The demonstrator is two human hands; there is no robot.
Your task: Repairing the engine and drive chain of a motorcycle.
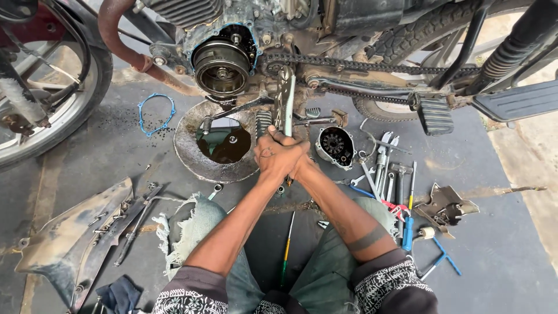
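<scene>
Both my hands clasp the lower end of a long grey metal lever [284, 102] that runs up to the sprocket area by the motorcycle's drive chain [360, 65]. My left hand [273, 157] wraps over the handle, and my right hand [299, 164] closes against it from the right. Just left of the lever's top sits the exposed round engine rotor [222, 67] with its cover off. I sit on the ground, knees spread, facing the engine.
A dented metal pan [195, 157] holding dark oil lies under the engine. A removed engine cover [335, 146], several wrenches [383, 168] and screwdrivers [408, 224] lie to the right. A blue gasket [156, 113] and grey body panels [75, 232] lie left. The front wheel [52, 87] stands at far left.
</scene>
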